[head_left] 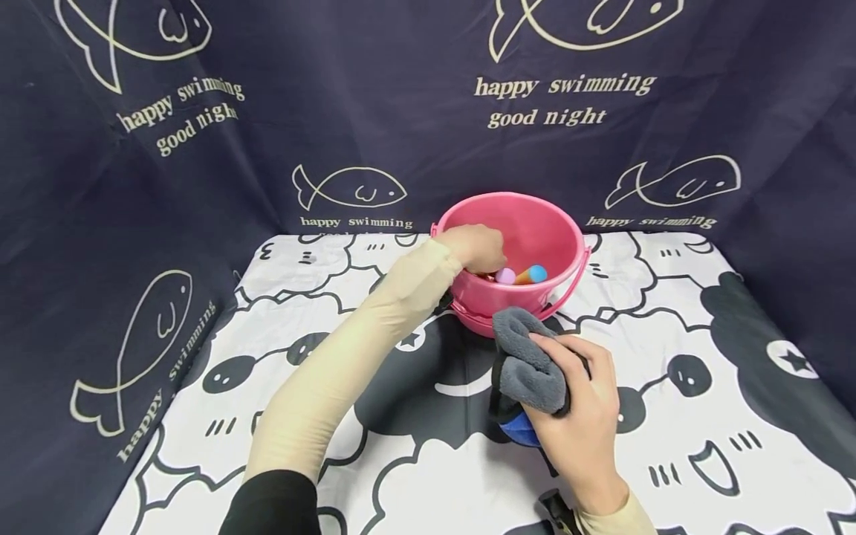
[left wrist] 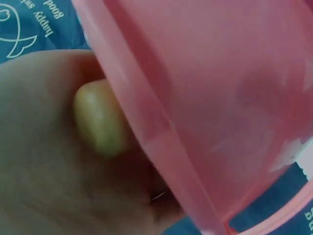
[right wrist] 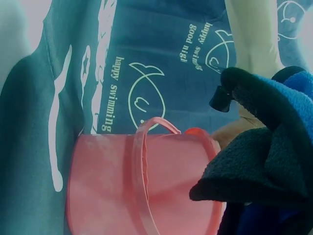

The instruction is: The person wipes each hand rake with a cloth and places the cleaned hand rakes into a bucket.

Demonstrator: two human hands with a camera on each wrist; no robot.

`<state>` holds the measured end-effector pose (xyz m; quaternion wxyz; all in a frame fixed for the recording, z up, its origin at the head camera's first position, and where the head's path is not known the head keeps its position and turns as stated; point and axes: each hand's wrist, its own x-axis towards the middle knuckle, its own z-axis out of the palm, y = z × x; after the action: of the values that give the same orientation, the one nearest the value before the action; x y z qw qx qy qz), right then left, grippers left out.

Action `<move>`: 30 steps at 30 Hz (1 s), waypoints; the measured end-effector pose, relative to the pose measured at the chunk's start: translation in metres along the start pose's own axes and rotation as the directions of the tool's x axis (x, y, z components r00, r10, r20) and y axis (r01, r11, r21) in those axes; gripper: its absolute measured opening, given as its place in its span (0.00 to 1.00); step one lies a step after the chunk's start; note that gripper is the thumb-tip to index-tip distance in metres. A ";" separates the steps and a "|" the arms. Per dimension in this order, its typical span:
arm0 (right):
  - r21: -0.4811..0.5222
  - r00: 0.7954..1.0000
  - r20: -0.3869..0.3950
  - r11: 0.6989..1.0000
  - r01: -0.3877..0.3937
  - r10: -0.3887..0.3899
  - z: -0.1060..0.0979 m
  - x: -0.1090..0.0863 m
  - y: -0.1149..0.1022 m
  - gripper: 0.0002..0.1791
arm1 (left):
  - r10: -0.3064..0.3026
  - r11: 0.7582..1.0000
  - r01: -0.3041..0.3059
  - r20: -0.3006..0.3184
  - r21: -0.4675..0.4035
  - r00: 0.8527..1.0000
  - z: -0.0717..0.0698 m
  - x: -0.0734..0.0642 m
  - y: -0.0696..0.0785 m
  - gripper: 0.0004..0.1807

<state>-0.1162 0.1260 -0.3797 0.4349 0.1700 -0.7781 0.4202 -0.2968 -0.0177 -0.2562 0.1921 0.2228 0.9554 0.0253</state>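
Observation:
A pink bucket (head_left: 498, 296) stands at the back of the cloth-covered surface. Over its left rim reaches my left hand (head_left: 480, 249), whose fingertips are hidden inside. A lilac rounded end (head_left: 505, 276) and an orange piece with a blue end (head_left: 537, 274) show in the bucket, close to that hand. In the left wrist view a yellowish rounded shape (left wrist: 99, 117) lies between hand and rim; its kind is unclear. My right hand (head_left: 585, 416) grips a folded grey fleecy cloth (head_left: 531, 375) with black edging and a blue side, in front of the bucket.
The bucket's pink handle (head_left: 574, 291) hangs down at its front right. Dark fabric walls (head_left: 414, 89) printed with fish and lettering rise behind and at both sides. A white, black and grey cartoon cloth (head_left: 461, 483) covers the surface.

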 end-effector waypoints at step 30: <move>-0.547 0.705 0.502 0.815 -0.189 0.501 -0.057 0.094 0.182 0.31 | -0.007 0.998 -0.009 -0.227 -0.069 0.974 0.018 -0.018 -0.009 0.18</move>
<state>-0.2536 0.2882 -0.3792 0.0887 0.0390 -0.9706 0.2201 -0.2783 -0.0340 -0.2679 0.0893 0.2123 0.9695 0.0839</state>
